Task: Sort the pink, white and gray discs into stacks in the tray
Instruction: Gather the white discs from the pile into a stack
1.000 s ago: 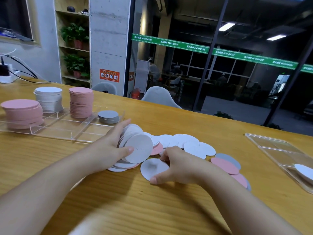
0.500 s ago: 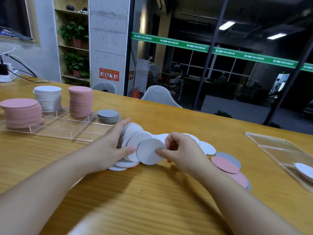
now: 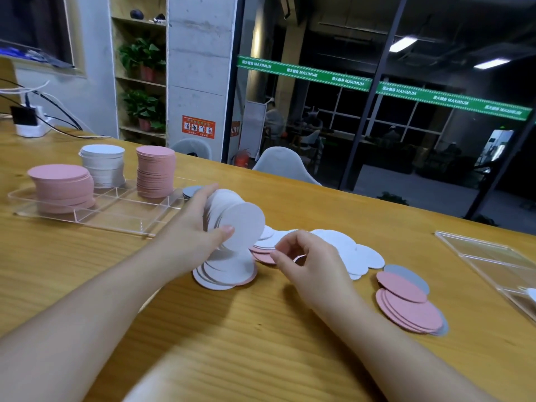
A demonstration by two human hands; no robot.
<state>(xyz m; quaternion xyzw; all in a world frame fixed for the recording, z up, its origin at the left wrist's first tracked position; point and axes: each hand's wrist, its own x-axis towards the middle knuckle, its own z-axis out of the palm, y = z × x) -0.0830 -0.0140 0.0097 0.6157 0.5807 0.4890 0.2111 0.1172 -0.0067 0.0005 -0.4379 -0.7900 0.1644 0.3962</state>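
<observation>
Tray [image 3: 95,220] at left on worktop [image 3: 232,343] already carries two pink stacks [image 3: 155,172], white stack [image 3: 102,165], few gray discs [image 3: 192,191]. I judge sorting partly done: loose white discs [image 3: 342,245] and pink discs [image 3: 406,303] left on worktop. Left hand [image 3: 191,227] grip clamped round fanned white bundle [image 3: 236,224] (held above the pile). Right hand [image 3: 307,259] fingers curled close together over loose discs; cannot tell whether pinching one.
</observation>
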